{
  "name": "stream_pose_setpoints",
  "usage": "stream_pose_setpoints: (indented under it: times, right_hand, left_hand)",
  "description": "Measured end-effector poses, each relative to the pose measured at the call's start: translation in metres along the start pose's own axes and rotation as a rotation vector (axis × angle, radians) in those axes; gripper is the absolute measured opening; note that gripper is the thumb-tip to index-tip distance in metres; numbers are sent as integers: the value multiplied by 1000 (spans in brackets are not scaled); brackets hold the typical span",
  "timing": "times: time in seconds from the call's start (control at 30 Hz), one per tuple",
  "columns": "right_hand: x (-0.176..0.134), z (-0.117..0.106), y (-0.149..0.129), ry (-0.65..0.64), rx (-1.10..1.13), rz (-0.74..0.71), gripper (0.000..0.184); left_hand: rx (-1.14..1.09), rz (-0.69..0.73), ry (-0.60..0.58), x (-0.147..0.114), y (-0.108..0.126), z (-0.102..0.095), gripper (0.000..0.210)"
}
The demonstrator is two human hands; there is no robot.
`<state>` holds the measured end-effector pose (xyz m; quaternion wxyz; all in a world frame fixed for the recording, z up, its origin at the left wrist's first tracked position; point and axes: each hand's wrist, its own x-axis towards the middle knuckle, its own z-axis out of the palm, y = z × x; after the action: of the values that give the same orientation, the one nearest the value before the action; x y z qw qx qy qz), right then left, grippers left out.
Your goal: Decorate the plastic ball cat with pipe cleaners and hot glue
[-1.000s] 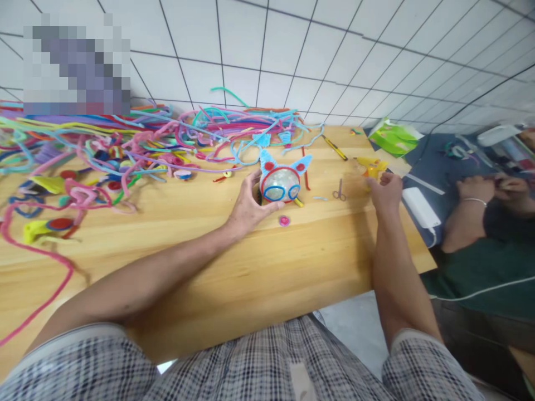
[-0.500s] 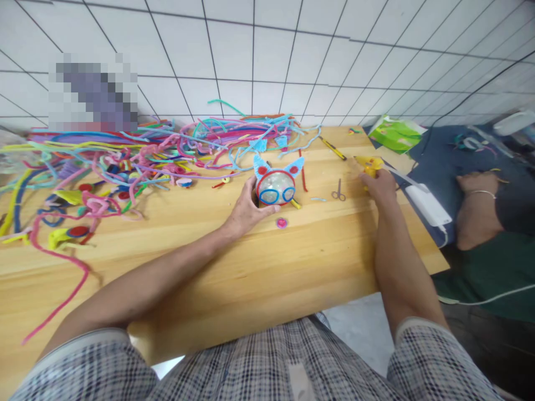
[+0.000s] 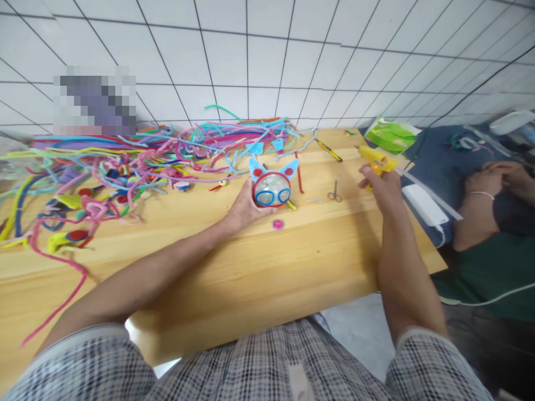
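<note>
My left hand (image 3: 247, 206) is closed round the left side and lower edge of a clear ball (image 3: 272, 182) standing on the table. The ball has a red rim, blue pointed ears with red dots, and two blue rings on its front. My right hand (image 3: 381, 181) grips a yellow hot glue gun (image 3: 378, 160) above the table's right side, its nozzle pointing left and a pale glue stick (image 3: 434, 195) jutting from its back. Between the hands lie small scissors (image 3: 335, 192) and a red pipe cleaner piece (image 3: 300, 172). A pink round button-like piece (image 3: 278, 224) is just in front of the ball.
Tangled pipe cleaners (image 3: 159, 153) cover the table's back left, against the tiled wall. A yellow utility knife (image 3: 329, 150) lies farther back. At the right are a green packet (image 3: 393, 135), a white power strip (image 3: 425, 206) and another person's arm (image 3: 478, 195).
My right hand has raised the glue gun off the table, so its glue stick now shows behind it. The left hand keeps its hold on the ball. The view has shifted slightly.
</note>
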<state>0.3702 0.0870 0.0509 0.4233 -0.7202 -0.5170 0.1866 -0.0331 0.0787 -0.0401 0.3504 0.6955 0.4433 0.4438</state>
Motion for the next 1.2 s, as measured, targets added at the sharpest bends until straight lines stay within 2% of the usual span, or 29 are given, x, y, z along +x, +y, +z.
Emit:
stream_pose_setpoints:
  times: [0.13, 0.27, 0.4, 0.5, 0.63, 0.87, 0.97, 1.2]
  right_hand:
    - [-32, 4, -33, -100, 131, -57, 24]
    - [-66, 13, -73, -326, 263, -118, 30]
    - [-92, 22, -109, -544, 206, -159, 23]
    - [-99, 27, -123, -623, 151, -175, 25]
    - [-101, 31, -127, -642, 137, -196, 29]
    - [-109, 29, -116, -580, 141, -181, 27]
    - [-111, 23, -110, -604, 125, -203, 29]
    - [-113, 21, -106, -648, 73, -248, 28]
  left_hand:
    - [52, 47, 47, 3, -4, 5, 98]
    - [55, 101, 107, 4, -9, 10, 107]
    - [28, 128, 60, 2, -11, 9, 103]
    - [26, 122, 0, 1, -7, 7, 103]
    - [39, 132, -37, 4, 0, 5, 101]
    - [66, 179, 35, 7, 4, 8, 95]
    - [70, 208, 65, 7, 1, 10, 95]
    - [93, 256, 13, 7, -4, 10, 101]
